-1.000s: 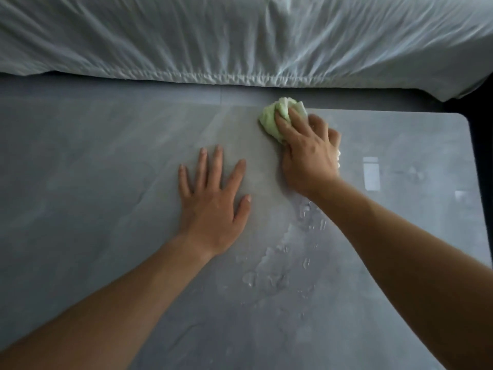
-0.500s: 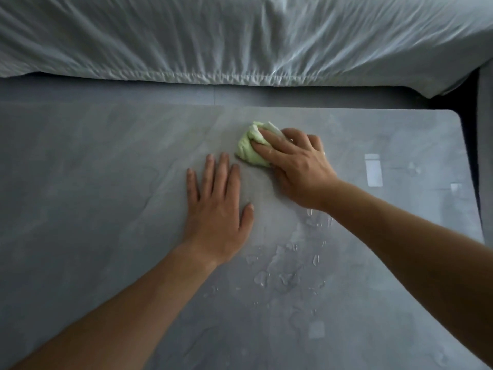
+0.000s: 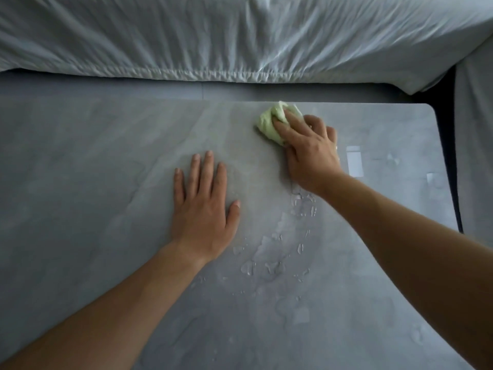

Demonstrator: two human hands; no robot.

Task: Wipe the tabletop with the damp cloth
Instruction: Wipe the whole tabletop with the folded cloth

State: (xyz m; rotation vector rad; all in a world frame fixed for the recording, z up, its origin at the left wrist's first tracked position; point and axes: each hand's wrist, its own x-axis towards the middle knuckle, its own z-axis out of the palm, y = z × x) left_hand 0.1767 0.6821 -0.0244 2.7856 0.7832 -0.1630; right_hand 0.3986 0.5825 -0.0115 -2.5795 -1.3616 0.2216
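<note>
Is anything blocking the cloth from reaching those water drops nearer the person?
Nothing visible. The right hand grips the cloth near the far edge of the table; bare surface runs from it to the drops. The left hand lies flat just left of that path, not across it.

A wrinkled, white-sheeted bed (image 3: 240,36) runs beyond the far edge of the grey stone-look counter (image 3: 80,156). A flat grey strip (image 3: 106,88) lies between them; a dark gap (image 3: 444,116) borders the counter's right edge.

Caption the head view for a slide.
Right hand grips a bunched green cloth near the far edge of the tabletop; left hand rests flat.
</note>
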